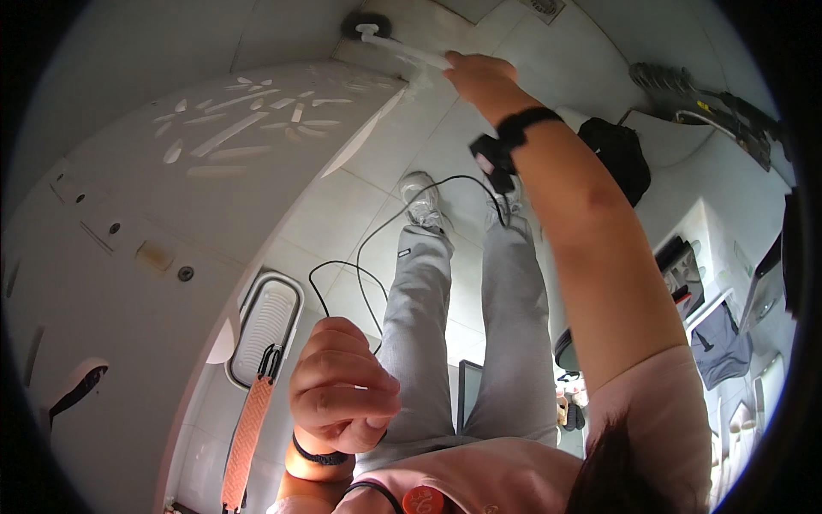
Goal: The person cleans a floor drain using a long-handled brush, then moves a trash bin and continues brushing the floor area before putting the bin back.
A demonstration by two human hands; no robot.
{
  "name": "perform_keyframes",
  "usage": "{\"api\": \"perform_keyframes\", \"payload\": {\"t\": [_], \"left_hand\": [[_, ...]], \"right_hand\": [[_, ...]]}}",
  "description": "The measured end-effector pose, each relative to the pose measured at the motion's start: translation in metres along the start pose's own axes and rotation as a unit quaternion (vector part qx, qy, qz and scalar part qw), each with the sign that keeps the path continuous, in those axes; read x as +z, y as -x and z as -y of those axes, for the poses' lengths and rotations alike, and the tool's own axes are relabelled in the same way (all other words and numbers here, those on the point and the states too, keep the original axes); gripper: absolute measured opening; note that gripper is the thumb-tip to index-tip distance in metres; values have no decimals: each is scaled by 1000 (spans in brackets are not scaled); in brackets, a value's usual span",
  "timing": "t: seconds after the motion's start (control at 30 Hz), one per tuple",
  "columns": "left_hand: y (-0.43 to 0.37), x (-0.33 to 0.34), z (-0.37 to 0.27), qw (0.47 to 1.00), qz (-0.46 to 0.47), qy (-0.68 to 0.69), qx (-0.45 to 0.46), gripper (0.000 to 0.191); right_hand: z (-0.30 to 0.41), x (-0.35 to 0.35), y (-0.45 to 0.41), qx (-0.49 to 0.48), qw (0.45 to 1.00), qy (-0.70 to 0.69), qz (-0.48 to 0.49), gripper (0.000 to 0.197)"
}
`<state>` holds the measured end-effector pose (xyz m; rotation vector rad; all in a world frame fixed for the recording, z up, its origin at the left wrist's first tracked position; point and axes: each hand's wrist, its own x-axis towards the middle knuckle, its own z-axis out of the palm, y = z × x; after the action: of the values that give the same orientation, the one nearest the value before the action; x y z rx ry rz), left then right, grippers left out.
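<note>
My right hand [480, 72] is stretched far forward, shut on the white handle [408, 51] of a round black scrubbing brush [366, 27]. The brush head is at the tiled floor's far edge, near the wall. A small black device [493, 160] hangs at my right wrist on a black strap. From it a thin black cable [359, 247] loops over my shoes and down towards my left hand [343, 385]. That hand is curled in front of my left thigh; no held object shows, and the cable passes out of sight at it.
A large white curved panel [212, 218] fills the left side. A tray-like item with a ribbed inside [266, 327] and a pink woven strap [249, 437] lie beside it. At right are a black bag [616, 157], a coiled metal hose [661, 80] and a grey cloth [722, 347].
</note>
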<state>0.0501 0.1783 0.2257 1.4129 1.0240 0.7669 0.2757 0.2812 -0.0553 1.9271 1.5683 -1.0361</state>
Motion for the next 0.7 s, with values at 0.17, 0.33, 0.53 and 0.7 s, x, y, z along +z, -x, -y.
{"api": "perform_keyframes", "payload": {"t": [0.17, 0.33, 0.53, 0.7], "left_hand": [[7, -7, 3, 999, 11, -41, 18, 20], [13, -14, 7, 1000, -3, -31, 2, 18], [-2, -4, 4, 998, 10, -56, 25, 16], [4, -17, 3, 996, 29, -75, 34, 7]], "right_hand": [[-77, 21, 58, 71, 989, 9, 127, 41], [-82, 31, 52, -62, 986, 156, -4, 39], [26, 11, -13, -4, 998, 67, -8, 34], [-62, 38, 47, -36, 996, 79, 1, 36]]}}
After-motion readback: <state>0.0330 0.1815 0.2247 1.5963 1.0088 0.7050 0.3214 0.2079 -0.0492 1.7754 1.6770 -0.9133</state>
